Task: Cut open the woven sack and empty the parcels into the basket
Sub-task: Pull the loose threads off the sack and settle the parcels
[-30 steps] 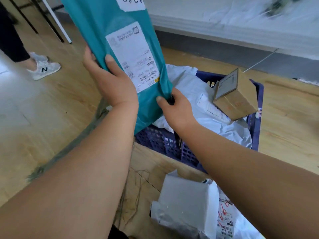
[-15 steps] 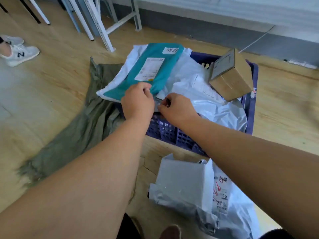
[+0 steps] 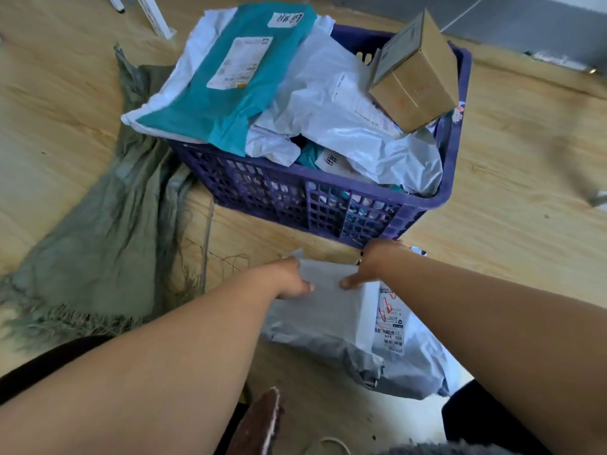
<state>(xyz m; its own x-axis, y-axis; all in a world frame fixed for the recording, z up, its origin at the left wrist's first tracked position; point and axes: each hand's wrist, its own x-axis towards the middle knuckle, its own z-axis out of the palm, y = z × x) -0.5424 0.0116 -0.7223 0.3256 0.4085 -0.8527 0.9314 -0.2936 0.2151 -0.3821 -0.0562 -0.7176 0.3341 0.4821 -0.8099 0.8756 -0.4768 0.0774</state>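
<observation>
The purple plastic basket (image 3: 328, 205) stands on the wooden floor, piled with parcels. A teal mailer (image 3: 230, 83) lies on its left side, a cardboard box (image 3: 415, 77) sits tilted at its right, and white bags fill the middle. The green woven sack (image 3: 108, 238) lies flat and slack on the floor to the left. A grey-white parcel (image 3: 328, 313) lies on the floor in front of the basket. My left hand (image 3: 289, 279) grips its far left edge. My right hand (image 3: 371, 264) grips its far right edge, with something small and dark by the fingers.
Another grey bag with a printed label (image 3: 391, 326) lies under and right of the parcel. Loose threads (image 3: 210, 254) trail from the sack's frayed edge. A white frame leg (image 3: 154, 14) stands behind the basket. A brown shoe tip (image 3: 262, 421) shows at the bottom.
The teal mailer went from my raised hands down onto the basket's pile and was let go. Both hands then dropped to the grey-white parcel on the floor.
</observation>
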